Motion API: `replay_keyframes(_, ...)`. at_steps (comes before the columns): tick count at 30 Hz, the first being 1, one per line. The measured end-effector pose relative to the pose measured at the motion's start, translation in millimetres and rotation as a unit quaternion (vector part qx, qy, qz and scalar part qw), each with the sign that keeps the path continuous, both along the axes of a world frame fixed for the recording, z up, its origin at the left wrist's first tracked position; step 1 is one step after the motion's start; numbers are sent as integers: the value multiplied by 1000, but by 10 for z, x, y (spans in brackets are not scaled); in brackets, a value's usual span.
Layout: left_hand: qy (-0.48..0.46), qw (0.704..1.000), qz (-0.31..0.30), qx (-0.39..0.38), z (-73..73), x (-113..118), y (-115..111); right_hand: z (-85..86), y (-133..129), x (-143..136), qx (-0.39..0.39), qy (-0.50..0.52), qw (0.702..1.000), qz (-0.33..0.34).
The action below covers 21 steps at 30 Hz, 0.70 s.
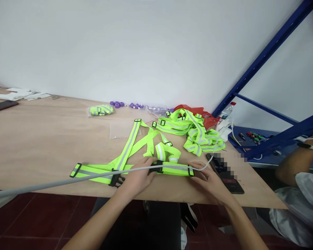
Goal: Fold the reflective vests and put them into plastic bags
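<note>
A neon-yellow strap harness [130, 144] with grey reflective stripes and black buckles is spread on the table's front part. My left hand [139, 175] is closed on its lower strap beside a black buckle [158, 166]; a second black buckle [115, 177] lies by that wrist. At the strap's right end, next to a black slider, my right hand [205, 177] pinches the strap between thumb and fingers. A grey cable crosses in front of both hands. Behind the harness, more neon straps [190, 128] lie in a tangled heap.
A phone [225, 173] lies right of my right hand. Farther back are a bagged strap bundle [101, 110], purple pieces [117, 104], a red bag [198, 113] and a bottle [226, 111]. Blue shelving [266, 45] and another person's arm [292, 159] are at right.
</note>
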<state>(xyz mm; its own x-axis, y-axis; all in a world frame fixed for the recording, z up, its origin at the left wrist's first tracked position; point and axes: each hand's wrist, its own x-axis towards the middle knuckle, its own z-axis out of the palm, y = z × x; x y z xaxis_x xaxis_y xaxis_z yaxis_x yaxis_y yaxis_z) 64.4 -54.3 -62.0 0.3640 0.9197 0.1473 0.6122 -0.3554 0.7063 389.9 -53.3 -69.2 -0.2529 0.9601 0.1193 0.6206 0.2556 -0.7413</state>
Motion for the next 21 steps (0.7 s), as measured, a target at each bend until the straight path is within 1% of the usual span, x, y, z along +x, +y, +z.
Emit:
replay_keyframes(2,1,1000,-5,7,3,-46,-21,13,-14,17,-1,-35,999,9)
replay_keyframes(4,16,1000,-11,19,-24,-76,-45,46,-31,9,-9,-64,998,27)
replay_keyframes(7,59,998,-5,35,-81,-90,-98,128,-59,-30,-23,-89,995,45)
replay_keyframes(9,99,995,8,29,-95,-85,-146,183,-82,-47,-40,-104,992,54)
replay_keyframes(12,147,989,15,13,-74,-74,-214,230,-128,-46,-77,-124,987,72)
replay_keyframes(15,163,987,2,9,-33,-69,-243,210,-151,-69,-96,-108,987,69)
replay_keyframes(18,165,986,-13,13,-2,-69,-241,137,-22,-210,-68,-43,995,63)
replay_keyframes(20,167,985,-17,31,3,-65,-242,83,206,-371,-31,-3,998,52)
replay_keyframes(21,168,985,-17,42,-2,-62,-247,62,359,-459,-12,3,999,33)
